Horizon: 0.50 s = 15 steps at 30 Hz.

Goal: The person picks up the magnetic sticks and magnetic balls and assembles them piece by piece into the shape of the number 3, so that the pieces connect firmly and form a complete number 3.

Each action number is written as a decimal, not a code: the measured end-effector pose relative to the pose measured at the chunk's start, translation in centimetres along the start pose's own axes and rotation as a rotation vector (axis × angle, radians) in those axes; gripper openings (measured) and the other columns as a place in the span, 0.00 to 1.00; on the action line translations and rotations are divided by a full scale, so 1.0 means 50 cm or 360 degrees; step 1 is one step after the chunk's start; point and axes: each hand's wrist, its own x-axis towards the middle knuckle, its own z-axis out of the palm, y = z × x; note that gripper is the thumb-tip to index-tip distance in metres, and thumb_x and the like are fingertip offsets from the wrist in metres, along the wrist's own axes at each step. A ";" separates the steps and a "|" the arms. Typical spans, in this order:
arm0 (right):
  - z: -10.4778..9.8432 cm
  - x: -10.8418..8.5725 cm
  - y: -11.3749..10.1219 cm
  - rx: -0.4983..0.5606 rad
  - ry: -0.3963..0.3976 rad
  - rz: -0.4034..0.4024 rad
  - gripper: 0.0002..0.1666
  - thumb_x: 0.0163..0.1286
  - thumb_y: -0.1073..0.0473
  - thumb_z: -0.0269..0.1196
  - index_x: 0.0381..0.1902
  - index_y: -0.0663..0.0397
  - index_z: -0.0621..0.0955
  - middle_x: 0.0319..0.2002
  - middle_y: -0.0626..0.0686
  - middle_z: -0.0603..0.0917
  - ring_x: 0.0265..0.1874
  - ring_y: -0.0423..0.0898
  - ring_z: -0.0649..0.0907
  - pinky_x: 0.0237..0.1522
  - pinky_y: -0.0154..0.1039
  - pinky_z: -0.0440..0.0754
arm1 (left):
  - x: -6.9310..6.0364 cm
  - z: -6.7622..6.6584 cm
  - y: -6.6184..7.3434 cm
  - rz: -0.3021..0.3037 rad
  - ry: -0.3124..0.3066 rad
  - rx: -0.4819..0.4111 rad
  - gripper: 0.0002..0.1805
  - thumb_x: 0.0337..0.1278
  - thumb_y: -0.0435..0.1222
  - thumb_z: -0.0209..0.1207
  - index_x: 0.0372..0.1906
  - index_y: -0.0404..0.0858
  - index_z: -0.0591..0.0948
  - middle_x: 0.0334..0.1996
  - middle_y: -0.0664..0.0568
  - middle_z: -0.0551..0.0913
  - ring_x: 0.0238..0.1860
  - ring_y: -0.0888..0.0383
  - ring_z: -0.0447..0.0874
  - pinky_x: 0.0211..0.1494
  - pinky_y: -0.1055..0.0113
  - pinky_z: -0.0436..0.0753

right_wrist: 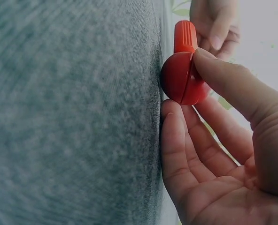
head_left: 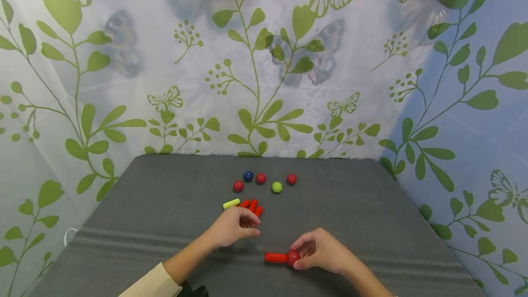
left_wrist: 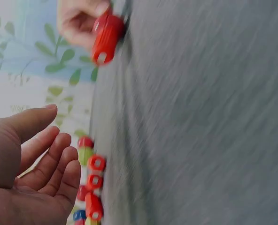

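Note:
My right hand (head_left: 323, 252) pinches a glossy red ball (right_wrist: 177, 77) between thumb and fingertips, low at the table's front. A ribbed red handle-like tube (head_left: 275, 257) points left from the ball, end against it; whether the two are joined I cannot tell. In the left wrist view the tube's far end shows a pale hole. My left hand (head_left: 234, 227) hovers left of them, fingers loosely bent and holding nothing. Just beyond it lie red tubes (head_left: 253, 206), partly hidden by the hand, and a yellow-green tube (head_left: 231, 203).
Farther back on the grey cloth-covered table (head_left: 173, 196) sit a blue ball (head_left: 248, 176), a yellow-green ball (head_left: 277, 187) and red balls (head_left: 261, 178). A leaf-patterned curtain (head_left: 264, 81) hangs behind the table and at both sides.

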 end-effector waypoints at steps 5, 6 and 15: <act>0.001 0.002 -0.006 0.0033 0.0008 0.0023 0.19 0.56 0.66 0.78 0.46 0.64 0.87 0.37 0.62 0.90 0.33 0.44 0.87 0.35 0.33 0.85 | 0.022 -0.039 -0.018 0.0021 0.0148 0.0054 0.11 0.59 0.37 0.71 0.44 0.36 0.88 0.34 0.55 0.87 0.35 0.61 0.83 0.40 0.70 0.82; 0.001 0.002 -0.007 0.0041 0.0011 0.0029 0.19 0.56 0.66 0.78 0.46 0.64 0.87 0.37 0.62 0.90 0.33 0.44 0.86 0.35 0.33 0.85 | 0.027 -0.045 -0.021 0.0020 0.0177 0.0065 0.12 0.59 0.37 0.71 0.44 0.35 0.88 0.34 0.54 0.87 0.35 0.62 0.83 0.40 0.70 0.82; 0.004 0.006 -0.012 0.0056 0.0025 0.0068 0.19 0.57 0.66 0.77 0.46 0.64 0.87 0.38 0.61 0.90 0.33 0.44 0.86 0.35 0.33 0.85 | 0.076 -0.097 -0.047 -0.0045 0.0345 0.0050 0.13 0.61 0.38 0.70 0.47 0.35 0.88 0.37 0.52 0.88 0.36 0.59 0.83 0.39 0.68 0.81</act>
